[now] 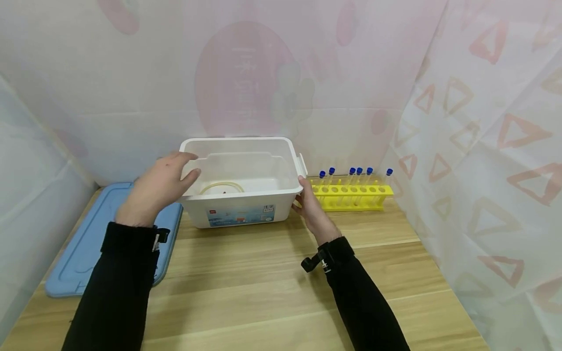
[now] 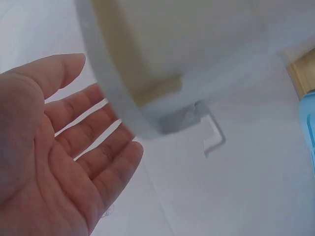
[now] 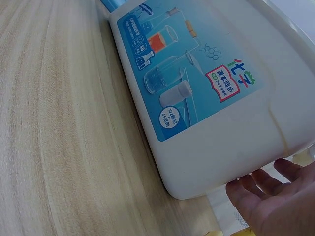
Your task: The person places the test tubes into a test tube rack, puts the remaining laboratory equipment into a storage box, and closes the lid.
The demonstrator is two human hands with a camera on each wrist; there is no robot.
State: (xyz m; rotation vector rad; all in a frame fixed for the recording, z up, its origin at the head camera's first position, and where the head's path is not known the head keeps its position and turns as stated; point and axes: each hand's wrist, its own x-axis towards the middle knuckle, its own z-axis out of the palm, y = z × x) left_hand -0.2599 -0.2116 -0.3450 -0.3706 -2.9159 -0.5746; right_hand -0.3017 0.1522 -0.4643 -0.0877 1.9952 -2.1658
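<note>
A white plastic storage bin [image 1: 240,199] with a blue chemistry label [image 3: 170,69] on its front stands lidless at the back of the table. Inside it lies a pale yellow loop that looks like thin tubing [image 1: 221,184]. My left hand [image 1: 160,183] is at the bin's left rim, its fingers loosely spread; in the left wrist view they pass behind the rim [image 2: 110,93], and contact is unclear. At the right end, my right hand [image 1: 313,209] rests its fingers [image 3: 246,189] against the bin's side wall, just below the rim.
A blue lid [image 1: 94,234] lies flat at the left, partly under my left forearm. Right of the bin stands a yellow test tube rack [image 1: 351,192] with several blue-capped tubes. Patterned white sheets [image 1: 351,73] hang behind and beside the wooden table [image 1: 237,278].
</note>
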